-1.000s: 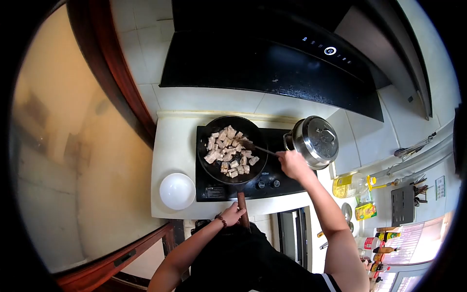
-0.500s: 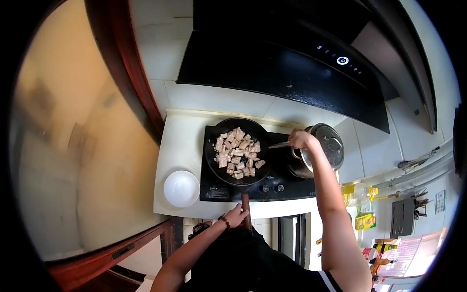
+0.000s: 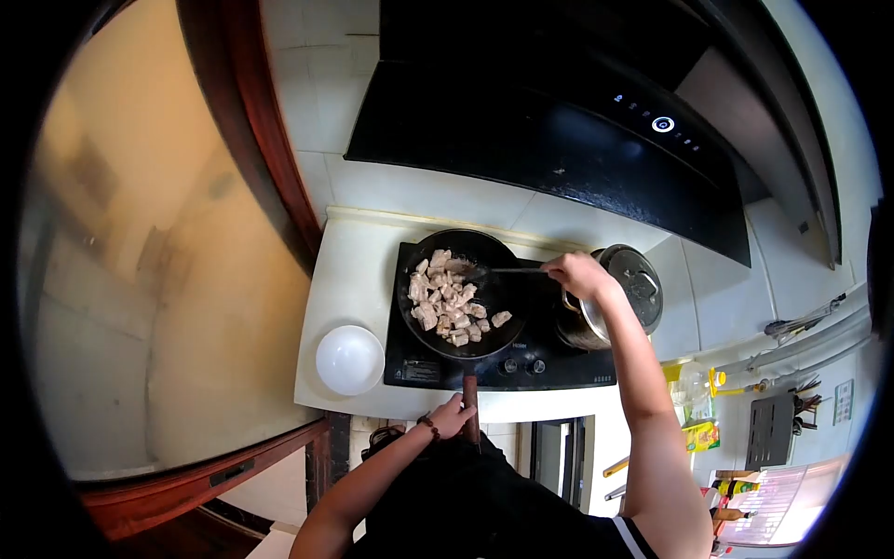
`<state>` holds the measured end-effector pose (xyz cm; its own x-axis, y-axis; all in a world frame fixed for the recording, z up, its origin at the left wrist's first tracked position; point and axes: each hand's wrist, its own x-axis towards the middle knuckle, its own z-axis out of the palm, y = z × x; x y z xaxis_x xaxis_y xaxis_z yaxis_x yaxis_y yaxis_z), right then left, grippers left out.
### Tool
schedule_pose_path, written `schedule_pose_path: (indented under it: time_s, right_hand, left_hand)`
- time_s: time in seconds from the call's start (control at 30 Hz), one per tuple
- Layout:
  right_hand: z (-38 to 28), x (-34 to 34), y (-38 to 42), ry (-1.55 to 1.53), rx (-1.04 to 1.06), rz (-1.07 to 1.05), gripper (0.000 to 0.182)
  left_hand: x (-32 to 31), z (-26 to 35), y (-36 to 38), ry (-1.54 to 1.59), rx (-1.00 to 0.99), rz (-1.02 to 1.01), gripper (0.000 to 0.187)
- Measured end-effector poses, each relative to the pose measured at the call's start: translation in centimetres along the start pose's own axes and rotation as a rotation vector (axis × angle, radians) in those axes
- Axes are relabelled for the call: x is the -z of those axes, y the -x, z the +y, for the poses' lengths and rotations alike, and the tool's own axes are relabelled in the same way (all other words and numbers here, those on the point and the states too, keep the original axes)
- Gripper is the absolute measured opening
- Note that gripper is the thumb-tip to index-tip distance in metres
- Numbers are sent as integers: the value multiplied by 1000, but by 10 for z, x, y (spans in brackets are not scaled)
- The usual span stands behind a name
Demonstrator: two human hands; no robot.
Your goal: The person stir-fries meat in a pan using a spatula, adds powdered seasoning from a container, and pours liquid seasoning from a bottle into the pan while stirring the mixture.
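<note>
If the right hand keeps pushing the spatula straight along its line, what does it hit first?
Likely the pale food chunks in the black pan; the right hand aims the spatula leftward across them. Depth is uncertain.

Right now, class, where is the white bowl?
In the head view, the white bowl sits on the pale counter at lower left, just left of the black cooktop and the frying pan, ahead of the left hand.

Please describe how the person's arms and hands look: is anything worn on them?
Both arms are bare from hand to upper arm. The left hand has a dark beaded bracelet at the wrist. The right hand wears nothing visible. A black short sleeve with a white edge stripe covers the right shoulder.
</note>
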<state>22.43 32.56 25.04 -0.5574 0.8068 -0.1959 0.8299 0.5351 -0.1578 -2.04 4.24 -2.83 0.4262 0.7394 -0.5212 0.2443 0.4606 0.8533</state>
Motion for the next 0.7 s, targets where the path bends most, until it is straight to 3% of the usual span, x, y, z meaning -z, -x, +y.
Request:
schedule_pose_path:
  time_s: [0.13,0.2,0.27,0.33,0.47,0.7]
  right_hand:
    - [-31,-8,-24,207,-96,154,22]
    - [-44,-29,-44,210,-153,72,26]
    - [-48,-60,-47,263,45,35,34]
    - [-68,-61,-28,199,120,53,31]
    - [-59,-41,35,191,83,89,46]
    - [-74,11,136,287,7,-17,46]
  left_hand:
    - [5,2,-1,-51,23,-48,45]
    - [4,-1,-2,-32,31,-49,45]
    - [5,0,-3,-12,35,-53,45]
    - [5,2,-1,32,54,-70,45]
    - [2,-1,0,88,-1,-34,48]
    - [6,3,2,61,1,-58,50]
